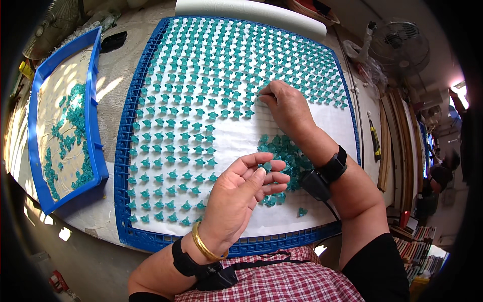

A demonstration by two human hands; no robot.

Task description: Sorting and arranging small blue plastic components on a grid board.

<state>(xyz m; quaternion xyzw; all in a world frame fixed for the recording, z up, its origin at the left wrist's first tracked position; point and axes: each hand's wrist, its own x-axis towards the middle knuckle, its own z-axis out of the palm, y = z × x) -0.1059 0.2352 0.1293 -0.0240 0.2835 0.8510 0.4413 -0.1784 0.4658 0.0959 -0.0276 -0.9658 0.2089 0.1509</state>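
Note:
Many small teal translucent pieces (184, 123), each with pointed ends like ears, stand in rows on a white sheet (236, 138) inside a blue lattice-edged tray (124, 151). My left hand (241, 189) is palm up, with a small teal piece (267, 165) between thumb and fingers. Over the inner end of the rows, my right hand (288, 103) is closed in a pinch. Its fingertips sit close to the sheet, and whatever they hold is too small to make out. A loose heap of the same pieces (279, 146) lies between my hands, partly covered by them.
To the left stands a blue bin (95, 146) with scattered teal pieces on a pale cloth. A white roll (251, 12) lies along the tray's far edge. A yellow-and-black cutter (375, 138) is on the right, and a fan (400, 45) stands behind it.

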